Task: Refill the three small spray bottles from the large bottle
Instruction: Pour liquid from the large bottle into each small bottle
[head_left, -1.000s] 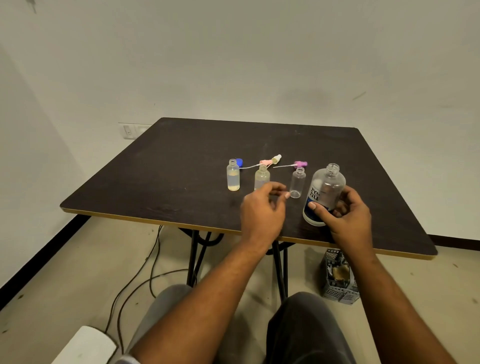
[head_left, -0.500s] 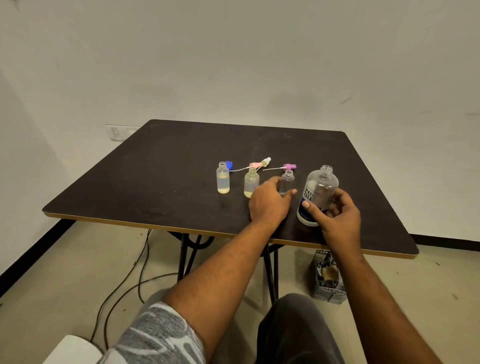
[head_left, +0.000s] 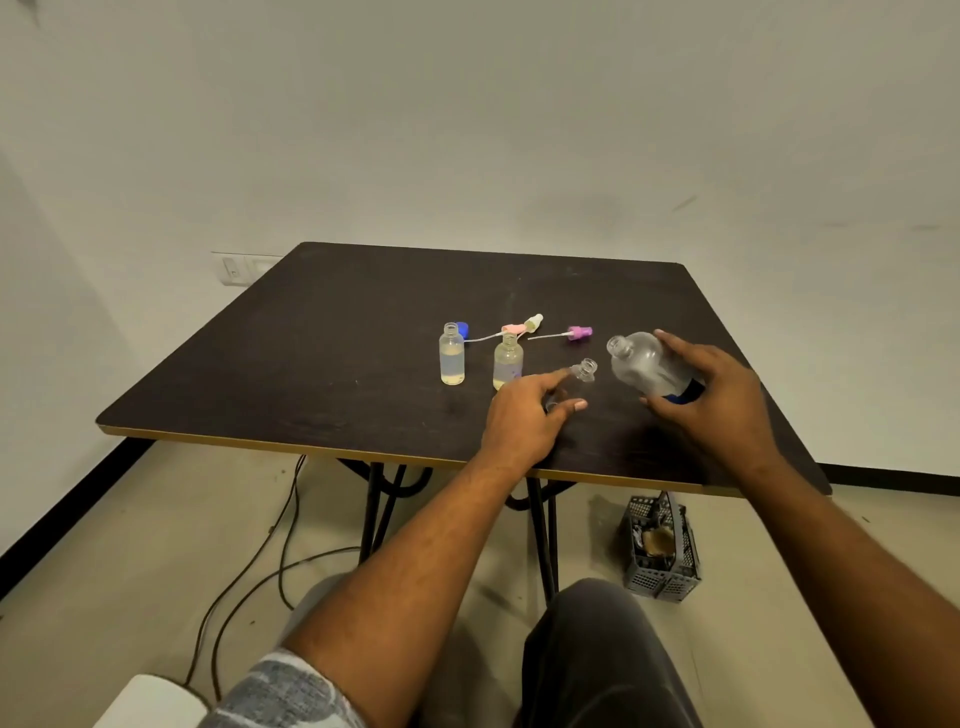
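A: Item one, what is obscured?
B: Third small bottle, clear, tilted, mouth toward the right edge of the worktop. Only neck and shoulder show; the body is covered by the left hand, whose fingers are closed around it. Fill level not readable.

A: Item two?
B: Large bottle, uncapped, tipped with its mouth toward the small bottle's, the two mouths near but apart. Right hand clamped round its lower half; the blue label is mostly covered. Contents hard to make out.

A: Standing stock?
B: First small bottle and second small bottle, both upright and open, mid-worktop, each part filled with pale liquid.

A: Loose parts?
B: Behind them, toward the far edge: blue cap, pink-and-cream sprayer, purple sprayer, the sprayers lying flat with their thin tubes.

A: Off the worktop?
B: Grey basket on the floor under the near right corner; cables on the floor by the legs; wall switch plate, partly cut off by the far left corner.
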